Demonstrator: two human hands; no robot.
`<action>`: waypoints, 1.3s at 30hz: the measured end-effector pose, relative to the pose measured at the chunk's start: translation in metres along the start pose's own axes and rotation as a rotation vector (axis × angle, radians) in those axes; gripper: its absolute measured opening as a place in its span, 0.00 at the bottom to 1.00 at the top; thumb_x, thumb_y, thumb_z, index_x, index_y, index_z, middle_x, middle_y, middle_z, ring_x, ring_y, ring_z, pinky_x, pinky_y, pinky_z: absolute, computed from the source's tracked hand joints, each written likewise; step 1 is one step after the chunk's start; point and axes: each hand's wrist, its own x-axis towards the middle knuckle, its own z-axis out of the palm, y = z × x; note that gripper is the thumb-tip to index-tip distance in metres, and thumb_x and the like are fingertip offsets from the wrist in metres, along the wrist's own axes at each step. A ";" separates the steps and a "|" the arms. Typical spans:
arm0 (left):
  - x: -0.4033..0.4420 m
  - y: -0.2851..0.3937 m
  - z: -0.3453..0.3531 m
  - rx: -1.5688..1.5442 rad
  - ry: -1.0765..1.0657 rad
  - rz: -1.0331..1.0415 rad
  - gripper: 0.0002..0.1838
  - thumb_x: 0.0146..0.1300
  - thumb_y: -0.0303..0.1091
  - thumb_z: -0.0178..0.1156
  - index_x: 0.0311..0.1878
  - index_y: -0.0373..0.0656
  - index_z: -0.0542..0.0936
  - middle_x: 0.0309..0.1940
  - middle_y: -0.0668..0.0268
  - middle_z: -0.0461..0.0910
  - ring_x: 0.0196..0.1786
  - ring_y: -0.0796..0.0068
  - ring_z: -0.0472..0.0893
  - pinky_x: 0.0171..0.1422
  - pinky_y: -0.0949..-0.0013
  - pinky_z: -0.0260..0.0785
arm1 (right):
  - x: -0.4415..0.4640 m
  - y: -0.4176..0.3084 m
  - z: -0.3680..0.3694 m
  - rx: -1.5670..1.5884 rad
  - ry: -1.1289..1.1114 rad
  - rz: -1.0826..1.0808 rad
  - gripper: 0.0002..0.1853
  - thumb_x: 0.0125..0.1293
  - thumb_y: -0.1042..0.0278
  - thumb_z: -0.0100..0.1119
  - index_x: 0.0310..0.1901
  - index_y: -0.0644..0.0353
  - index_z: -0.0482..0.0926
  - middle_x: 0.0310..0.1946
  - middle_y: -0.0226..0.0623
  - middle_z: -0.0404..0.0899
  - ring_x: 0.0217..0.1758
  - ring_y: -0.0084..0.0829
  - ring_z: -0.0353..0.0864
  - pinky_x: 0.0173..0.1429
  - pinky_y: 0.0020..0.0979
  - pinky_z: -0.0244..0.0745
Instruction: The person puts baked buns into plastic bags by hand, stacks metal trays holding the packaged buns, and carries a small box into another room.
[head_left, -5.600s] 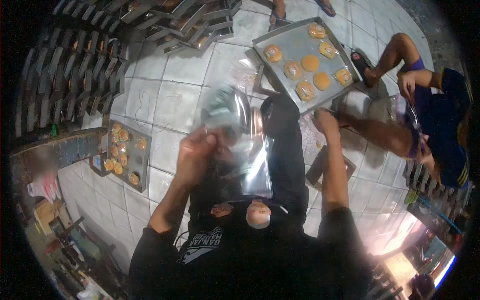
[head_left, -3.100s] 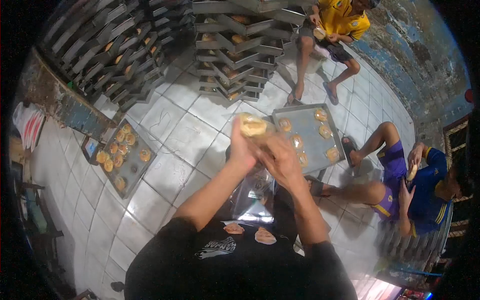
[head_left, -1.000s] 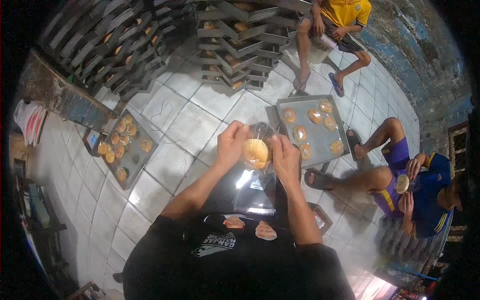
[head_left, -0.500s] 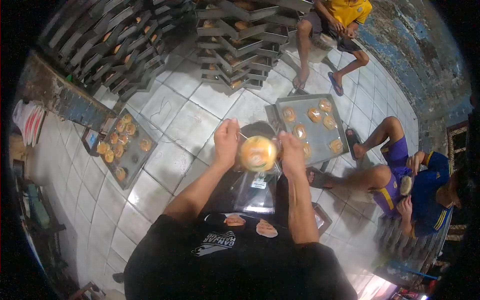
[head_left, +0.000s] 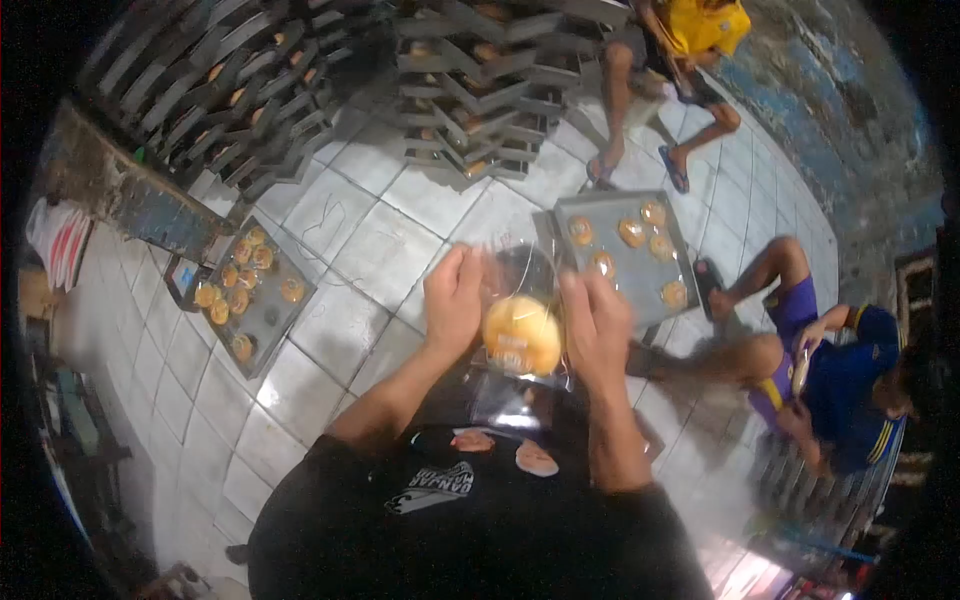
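A round golden bun sits in the lower part of a clear plastic bag in front of my torso. My left hand pinches the bag's left side, and my right hand grips it on the right. Loose film rises above the bun between the two hands. Below the bun, more shiny clear plastic packaging lies on my lap, partly covered by the held bag.
Metal trays of buns lie on the tiled floor, one at the left and one at the right. Stacked trays stand ahead. A person in dark blue sits at right, another in yellow farther off.
The bun has shifted slightly down toward me, and more loose bag film shows above it. My right hand has moved a little to the right and down.
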 end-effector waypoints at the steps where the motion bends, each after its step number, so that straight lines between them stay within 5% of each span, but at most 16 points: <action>1: 0.013 -0.006 0.000 0.172 0.035 0.153 0.15 0.78 0.38 0.52 0.37 0.38 0.77 0.30 0.68 0.76 0.29 0.81 0.74 0.34 0.74 0.68 | -0.002 0.014 0.002 -0.004 0.016 0.022 0.13 0.77 0.58 0.54 0.34 0.55 0.76 0.20 0.21 0.67 0.23 0.13 0.62 0.28 0.21 0.58; 3: 0.024 -0.006 -0.002 0.338 0.061 0.339 0.15 0.77 0.37 0.52 0.37 0.36 0.79 0.32 0.68 0.76 0.29 0.81 0.73 0.34 0.75 0.65 | 0.017 0.050 0.008 0.569 -0.114 0.566 0.14 0.77 0.58 0.54 0.32 0.55 0.75 0.19 0.22 0.67 0.22 0.14 0.63 0.26 0.22 0.59; 7: 0.006 -0.027 -0.035 0.514 0.050 0.345 0.15 0.76 0.37 0.53 0.38 0.34 0.80 0.40 0.67 0.75 0.34 0.80 0.72 0.41 0.74 0.66 | -0.028 0.065 0.012 0.587 -0.178 0.760 0.17 0.77 0.57 0.54 0.30 0.58 0.75 0.21 0.26 0.74 0.21 0.19 0.68 0.26 0.24 0.64; 10: 0.008 -0.067 -0.065 0.192 -0.083 -0.315 0.13 0.75 0.38 0.56 0.37 0.40 0.82 0.30 0.74 0.73 0.33 0.86 0.69 0.38 0.78 0.61 | -0.071 0.085 0.031 0.801 -0.198 0.929 0.15 0.77 0.60 0.53 0.39 0.65 0.78 0.28 0.34 0.78 0.28 0.24 0.78 0.34 0.28 0.77; 14: 0.020 -0.076 -0.058 -0.028 -0.222 -0.314 0.14 0.76 0.36 0.53 0.50 0.36 0.81 0.43 0.62 0.84 0.46 0.75 0.80 0.58 0.70 0.71 | -0.072 0.072 0.023 0.945 -0.010 0.886 0.15 0.77 0.61 0.54 0.44 0.68 0.78 0.38 0.41 0.84 0.37 0.29 0.84 0.43 0.31 0.82; 17: 0.026 -0.045 0.002 -0.123 -0.218 -0.149 0.12 0.75 0.36 0.54 0.44 0.38 0.82 0.41 0.67 0.83 0.43 0.81 0.78 0.51 0.74 0.69 | -0.054 0.091 -0.012 0.345 0.118 0.428 0.11 0.76 0.65 0.53 0.39 0.64 0.78 0.31 0.35 0.84 0.35 0.23 0.81 0.40 0.29 0.76; 18: 0.031 -0.033 0.013 0.098 -0.290 -0.014 0.13 0.74 0.35 0.56 0.54 0.36 0.80 0.54 0.58 0.82 0.56 0.73 0.79 0.62 0.66 0.70 | -0.044 0.092 -0.037 -0.113 0.093 0.396 0.08 0.74 0.69 0.55 0.38 0.65 0.77 0.32 0.39 0.83 0.34 0.28 0.80 0.40 0.32 0.74; 19: 0.031 -0.038 0.013 0.098 -0.321 -0.028 0.13 0.74 0.35 0.56 0.54 0.36 0.80 0.54 0.58 0.82 0.56 0.73 0.79 0.62 0.66 0.70 | -0.034 0.109 -0.047 -0.269 0.225 0.106 0.06 0.71 0.71 0.58 0.41 0.66 0.76 0.36 0.47 0.80 0.37 0.39 0.81 0.42 0.37 0.75; 24: -0.007 -0.053 -0.009 0.821 -0.501 0.267 0.32 0.62 0.33 0.66 0.67 0.35 0.69 0.68 0.48 0.69 0.72 0.52 0.68 0.77 0.55 0.57 | -0.078 0.198 -0.070 -0.804 0.200 0.131 0.15 0.71 0.62 0.59 0.50 0.65 0.77 0.45 0.53 0.81 0.48 0.57 0.80 0.54 0.49 0.74; 26: -0.028 -0.058 -0.018 0.998 -0.517 0.411 0.35 0.57 0.33 0.68 0.66 0.34 0.67 0.74 0.46 0.61 0.77 0.45 0.59 0.80 0.51 0.50 | -0.119 0.207 -0.059 -0.457 -0.304 0.762 0.21 0.74 0.55 0.53 0.56 0.67 0.76 0.46 0.56 0.82 0.53 0.57 0.80 0.61 0.45 0.72; 29: -0.044 -0.048 -0.010 1.161 -0.455 0.223 0.27 0.57 0.34 0.68 0.57 0.33 0.71 0.74 0.47 0.60 0.78 0.46 0.56 0.80 0.51 0.49 | -0.163 0.193 -0.027 -0.065 0.058 0.821 0.26 0.76 0.51 0.49 0.60 0.68 0.74 0.45 0.58 0.82 0.56 0.53 0.81 0.64 0.40 0.71; 32: -0.047 -0.052 -0.010 1.067 -0.487 0.267 0.16 0.61 0.33 0.66 0.49 0.37 0.74 0.73 0.48 0.60 0.78 0.47 0.57 0.79 0.50 0.50 | -0.162 0.186 -0.038 -0.002 -0.006 0.950 0.26 0.76 0.53 0.50 0.63 0.68 0.72 0.53 0.58 0.80 0.62 0.49 0.78 0.67 0.38 0.68; 34: -0.038 -0.057 -0.013 0.917 -0.551 0.391 0.12 0.66 0.33 0.64 0.49 0.42 0.76 0.68 0.46 0.68 0.75 0.48 0.63 0.78 0.49 0.52 | -0.153 0.178 -0.041 -0.020 0.063 0.749 0.25 0.76 0.55 0.51 0.65 0.67 0.71 0.57 0.57 0.78 0.64 0.49 0.76 0.68 0.38 0.67; 35: -0.038 -0.054 -0.012 0.845 -0.587 0.419 0.14 0.67 0.35 0.64 0.50 0.39 0.75 0.58 0.48 0.76 0.65 0.55 0.74 0.70 0.54 0.64 | -0.148 0.172 -0.043 -0.053 0.098 0.557 0.26 0.76 0.56 0.52 0.66 0.66 0.70 0.60 0.56 0.76 0.66 0.50 0.74 0.69 0.38 0.66; 37: -0.057 -0.032 -0.003 0.607 -0.433 -0.236 0.15 0.69 0.34 0.61 0.53 0.37 0.73 0.50 0.55 0.78 0.53 0.67 0.79 0.58 0.63 0.72 | -0.139 0.153 -0.046 -0.020 0.104 0.548 0.27 0.76 0.58 0.53 0.69 0.66 0.67 0.64 0.52 0.73 0.68 0.44 0.73 0.71 0.38 0.65; 39: -0.059 -0.031 0.005 0.410 -0.426 -0.242 0.17 0.70 0.31 0.58 0.57 0.35 0.70 0.47 0.59 0.77 0.46 0.76 0.78 0.51 0.70 0.73 | -0.129 0.139 -0.043 0.752 0.097 0.551 0.29 0.74 0.59 0.57 0.69 0.66 0.65 0.59 0.47 0.77 0.63 0.36 0.76 0.68 0.36 0.69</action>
